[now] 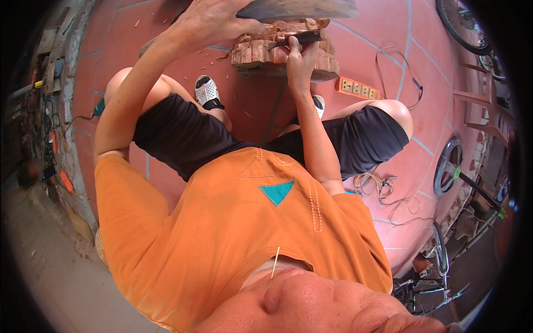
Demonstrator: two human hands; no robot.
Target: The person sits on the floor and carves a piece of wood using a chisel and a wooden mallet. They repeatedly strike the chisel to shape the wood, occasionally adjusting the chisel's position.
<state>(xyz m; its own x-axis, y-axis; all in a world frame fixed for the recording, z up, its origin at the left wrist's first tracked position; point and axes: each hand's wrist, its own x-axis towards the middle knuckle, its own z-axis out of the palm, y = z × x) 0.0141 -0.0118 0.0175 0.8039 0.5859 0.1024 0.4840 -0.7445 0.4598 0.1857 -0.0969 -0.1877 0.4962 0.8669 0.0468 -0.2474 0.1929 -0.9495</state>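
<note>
The carved wood block (280,53) sits on the red tiled floor (383,33) at twelve o'clock, with wood chips scattered around it. An orange power strip (360,87) lies at its three o'clock, with bicycle wheels beyond. The right hand (300,55) has its fingers (294,43) clamped on a dark chisel (297,39), whose tip touches the block. The left hand (214,22) grips a flat wooden mallet (300,9) above it.

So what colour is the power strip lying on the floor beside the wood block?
Orange, with pale sockets: the power strip shows best in the head view, right of the carved wood block.
</note>
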